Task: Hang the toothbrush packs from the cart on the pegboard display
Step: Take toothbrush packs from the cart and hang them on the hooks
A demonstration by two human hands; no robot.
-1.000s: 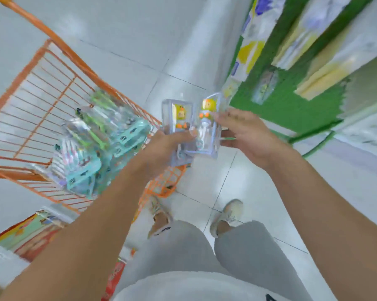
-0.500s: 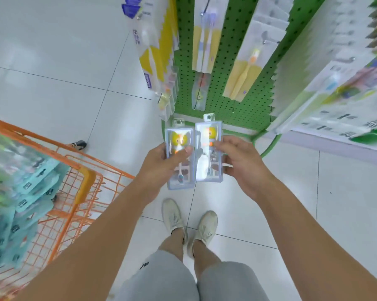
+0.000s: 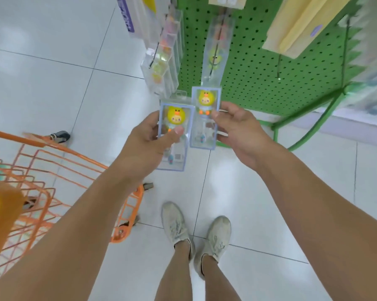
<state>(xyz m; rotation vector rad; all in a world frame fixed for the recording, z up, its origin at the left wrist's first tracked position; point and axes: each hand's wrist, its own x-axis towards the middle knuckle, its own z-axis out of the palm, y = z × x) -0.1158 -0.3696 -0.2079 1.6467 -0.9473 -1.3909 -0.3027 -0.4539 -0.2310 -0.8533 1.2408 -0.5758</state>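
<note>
So pegboard [image 3: 259, 68] sits just beyond the fingers, cart [image 3: 59, 183] behind the left hand [image 3: 144, 140]. Neither held pack is hung: left pack [image 3: 174, 131] pinched by the left fingers, right pack [image 3: 206, 114] gripped by the right hand [image 3: 239, 129].

Both bare forearms reach forward side by side. The left hand [image 3: 147, 140] pinches a clear plastic duck-figure toothbrush pack [image 3: 174, 131]; the right hand [image 3: 239, 127] pinches a second matching clear pack [image 3: 205, 118], held slightly higher.
</note>
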